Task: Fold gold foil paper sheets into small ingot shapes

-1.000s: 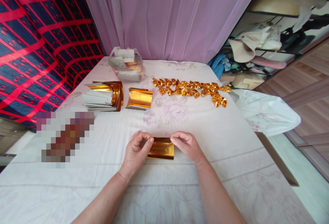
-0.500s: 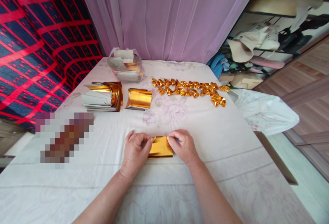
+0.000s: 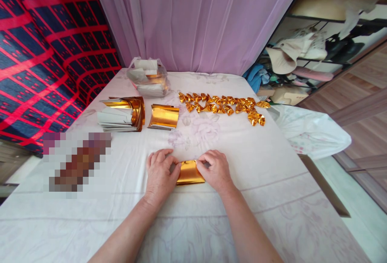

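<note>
A folded sheet of gold foil paper (image 3: 190,173) lies on the cloth between my hands. My left hand (image 3: 161,170) pinches its upper left corner between thumb and index finger, the other fingers spread outward. At the upper right corner, the thumb and index finger of my right hand (image 3: 215,170) are closed on the same sheet. Beyond them sits a small stack of gold foil paper (image 3: 165,116), and left of it a larger stack of gold and grey sheets (image 3: 122,114). Several folded gold foil pieces (image 3: 222,104) form rows at the back right.
A clear plastic bag (image 3: 148,77) of foil sheets stands at the back left of the cloth-covered table (image 3: 256,222). A pixelated patch (image 3: 80,162) hides something at left. Beyond the right edge are a white bag (image 3: 317,132) and a shelf (image 3: 320,17) with shoes and a cap.
The fingers of my left hand have spread and reached forward a little. The near edge of the foil sheet has shifted slightly right. My right hand keeps its pinch.
</note>
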The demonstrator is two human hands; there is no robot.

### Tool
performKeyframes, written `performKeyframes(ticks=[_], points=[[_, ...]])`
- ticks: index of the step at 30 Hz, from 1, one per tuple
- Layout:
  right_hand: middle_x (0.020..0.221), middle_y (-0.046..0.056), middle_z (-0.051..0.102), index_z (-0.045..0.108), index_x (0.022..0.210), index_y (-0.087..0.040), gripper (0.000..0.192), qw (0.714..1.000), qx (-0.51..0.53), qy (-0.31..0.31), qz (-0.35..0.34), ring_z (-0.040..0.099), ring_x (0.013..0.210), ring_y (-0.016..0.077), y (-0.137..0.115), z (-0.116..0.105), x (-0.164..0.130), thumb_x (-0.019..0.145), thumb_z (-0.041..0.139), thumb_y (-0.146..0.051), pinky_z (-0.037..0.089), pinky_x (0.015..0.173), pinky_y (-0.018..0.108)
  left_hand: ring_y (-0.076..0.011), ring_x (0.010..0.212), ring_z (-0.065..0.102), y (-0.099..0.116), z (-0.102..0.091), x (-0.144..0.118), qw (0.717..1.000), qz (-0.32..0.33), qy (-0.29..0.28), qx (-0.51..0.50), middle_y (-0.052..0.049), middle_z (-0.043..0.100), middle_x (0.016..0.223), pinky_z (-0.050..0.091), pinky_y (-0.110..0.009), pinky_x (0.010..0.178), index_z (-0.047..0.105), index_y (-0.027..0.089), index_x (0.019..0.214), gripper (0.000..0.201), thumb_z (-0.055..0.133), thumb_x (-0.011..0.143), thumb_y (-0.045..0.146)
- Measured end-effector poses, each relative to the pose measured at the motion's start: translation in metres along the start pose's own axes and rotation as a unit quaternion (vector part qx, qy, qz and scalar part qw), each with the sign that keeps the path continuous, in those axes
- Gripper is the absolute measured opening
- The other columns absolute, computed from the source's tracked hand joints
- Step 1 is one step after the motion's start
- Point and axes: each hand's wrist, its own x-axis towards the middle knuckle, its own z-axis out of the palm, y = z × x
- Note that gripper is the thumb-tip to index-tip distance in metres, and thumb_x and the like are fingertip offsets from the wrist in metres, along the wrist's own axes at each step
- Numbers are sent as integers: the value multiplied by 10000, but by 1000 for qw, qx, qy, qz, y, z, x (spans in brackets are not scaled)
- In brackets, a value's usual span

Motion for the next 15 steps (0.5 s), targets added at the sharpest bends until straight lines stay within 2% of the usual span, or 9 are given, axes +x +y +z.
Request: performKeyframes(ticks=[5, 15], points=[[630, -9, 630, 606, 588, -225, 174, 1000, -3, -12, 8, 561, 698, 162, 0, 0, 0, 754, 617, -173, 326, 696, 295, -305, 1218, 502, -3, 4, 0, 1000, 0, -10, 6, -53, 642, 1211, 297, -539, 1055, 666, 245, 763, 68, 623, 816, 243], [641, -14, 623, 594, 585, -221, 168, 1000, -12, -17, 22, 551, 703, 159, 0, 1, 0, 736, 633, -159, 320, 709, 295, -307, 1267, 480, -3, 6, 0, 1000, -5, -24, 16, -53, 635, 1261, 269, -546, 1072, 658, 247, 794, 61, 614, 835, 247]])
